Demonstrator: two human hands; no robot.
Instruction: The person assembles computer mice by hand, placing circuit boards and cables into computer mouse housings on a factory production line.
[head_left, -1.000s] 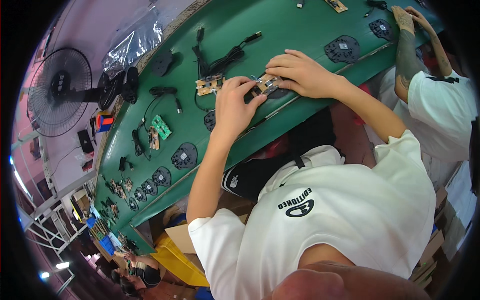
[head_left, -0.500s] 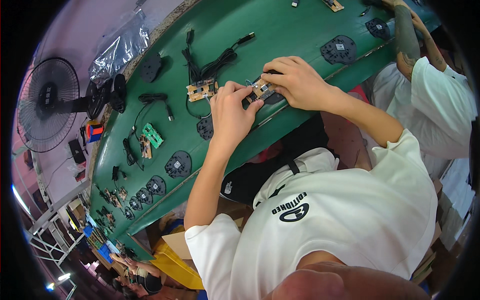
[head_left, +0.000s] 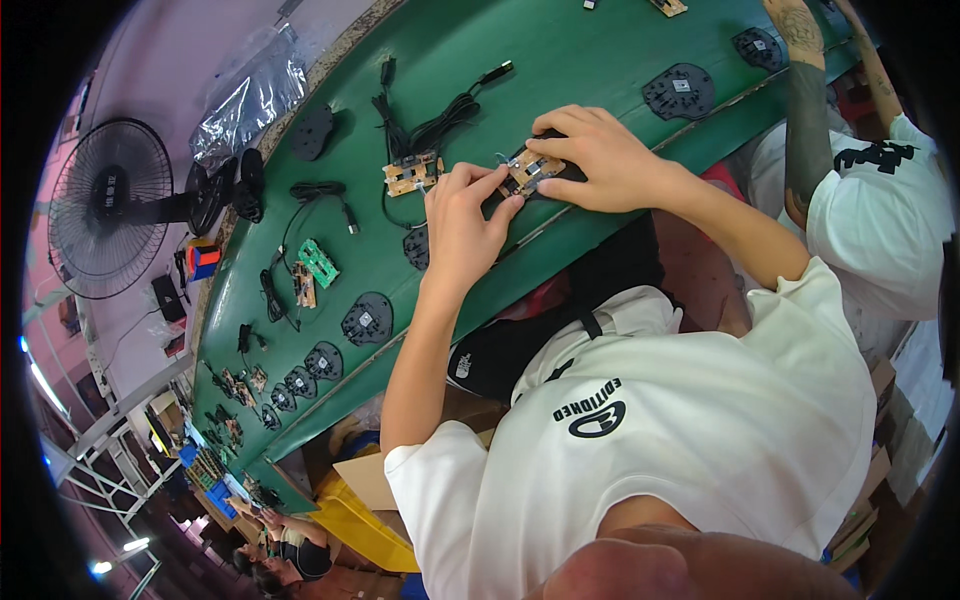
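Note:
A small tan circuit board (head_left: pixel 524 173) lies over a dark plastic base piece (head_left: pixel 570 173), mostly hidden beneath my hands. My left hand (head_left: pixel 466 222) pinches the board's left end with thumb and index finger. From the right, my right hand (head_left: pixel 610 165) grips the board's other side, fingers at its far edge and thumb near its front. To the left of my left hand rests another tan board (head_left: pixel 412 176) with a bundled black cable (head_left: pixel 440 122) beside it. A second dark base (head_left: pixel 416 247) is partly covered by my left wrist.
Several dark base pieces (head_left: pixel 368 318) line the green bench (head_left: pixel 560 50) near its front edge. A green board (head_left: pixel 319 262) and loose cables lie left. A fan (head_left: pixel 110 205) and plastic bag (head_left: pixel 250 105) stand beyond. At right, a co-worker's arm (head_left: pixel 808 130) reaches over the bench.
My right hand's fingers have shifted slightly on the board, and its thumb now shows lower along the edge. The co-worker's arms have moved. The whole view has tilted slightly.

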